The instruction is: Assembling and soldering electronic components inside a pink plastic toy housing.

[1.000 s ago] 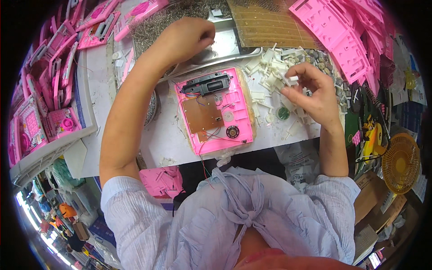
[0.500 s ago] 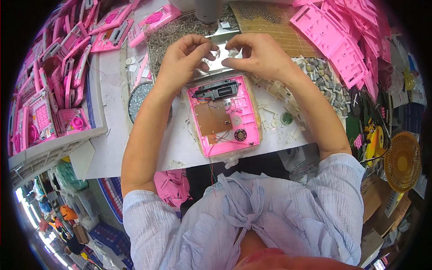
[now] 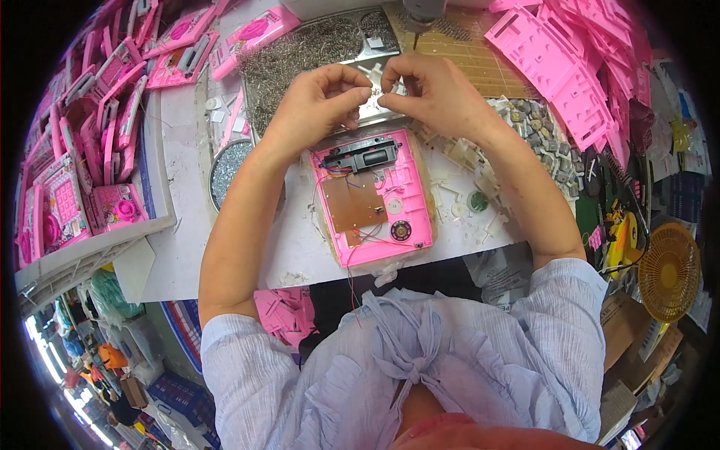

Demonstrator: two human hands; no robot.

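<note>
Since half a second ago, both hands have been drawn closer together above the pink housing (image 3: 373,199). The left hand (image 3: 319,101) and right hand (image 3: 435,94) are pinched fingertip to fingertip on a small white part (image 3: 377,96), barely visible. The housing lies open on the table (image 3: 187,217), brown circuit board (image 3: 354,204) exposed, unmoved.

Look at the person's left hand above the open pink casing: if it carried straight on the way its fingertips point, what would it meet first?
The left hand points right, toward the right hand. It would probably first meet the small pale part pinched in the right hand's fingers, though depth is unclear.
</note>
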